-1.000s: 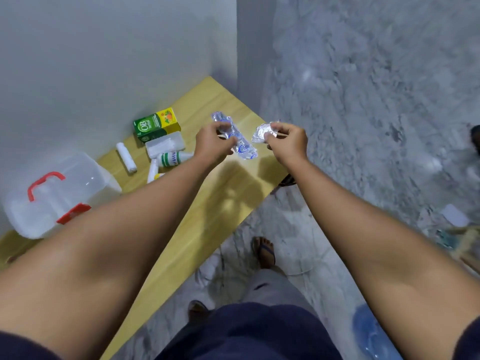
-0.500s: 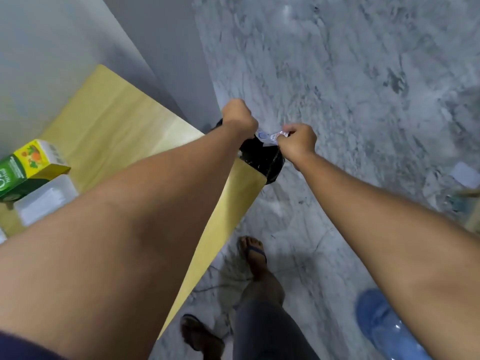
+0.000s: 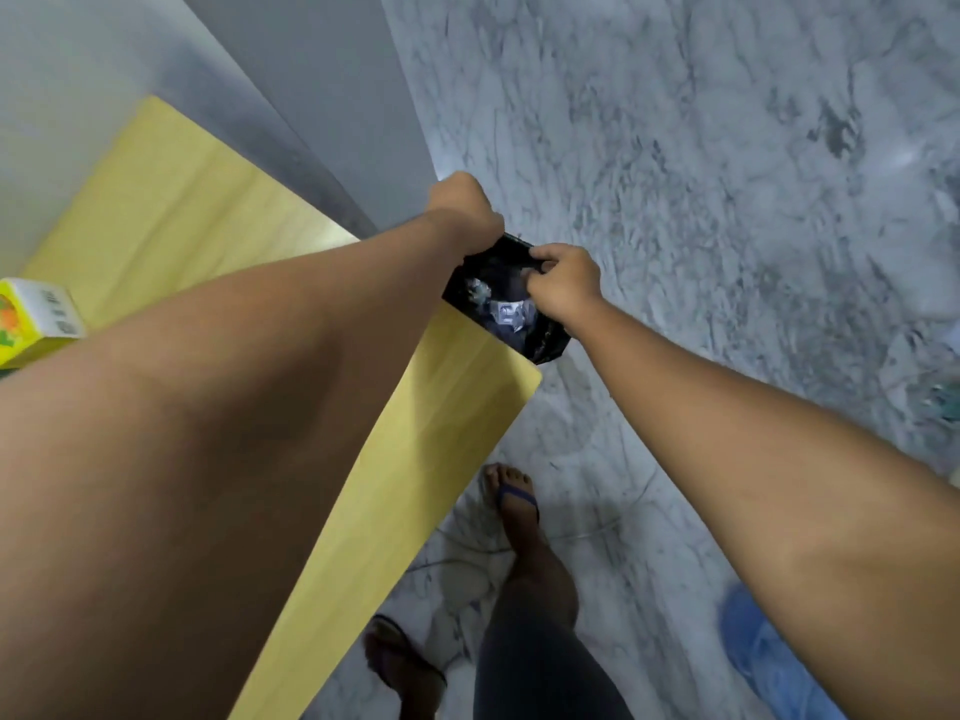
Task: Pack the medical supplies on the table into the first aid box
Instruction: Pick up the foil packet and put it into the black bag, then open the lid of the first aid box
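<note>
A black plastic bag (image 3: 540, 340) hangs at the far right end of the yellow wooden table (image 3: 197, 200). Crumpled clear wrappers (image 3: 506, 311) lie inside it. My left hand (image 3: 462, 207) grips the bag's far rim and holds its mouth apart. My right hand (image 3: 563, 285) pinches the near rim, its fingers curled over the opening. At the left edge of the view stands a yellow and green medicine box (image 3: 31, 319). The first aid box is out of view.
A grey wall (image 3: 311, 70) runs along the table's far side. Past the table's end lies marble floor (image 3: 727, 174). My sandalled feet (image 3: 511, 498) stand on it. A blue plastic object (image 3: 763, 662) lies at the lower right.
My view has swung right, off the supplies and the first aid box. Both hands left the table, carried the clear wrappers to the black bag, and the wrappers now lie inside it.
</note>
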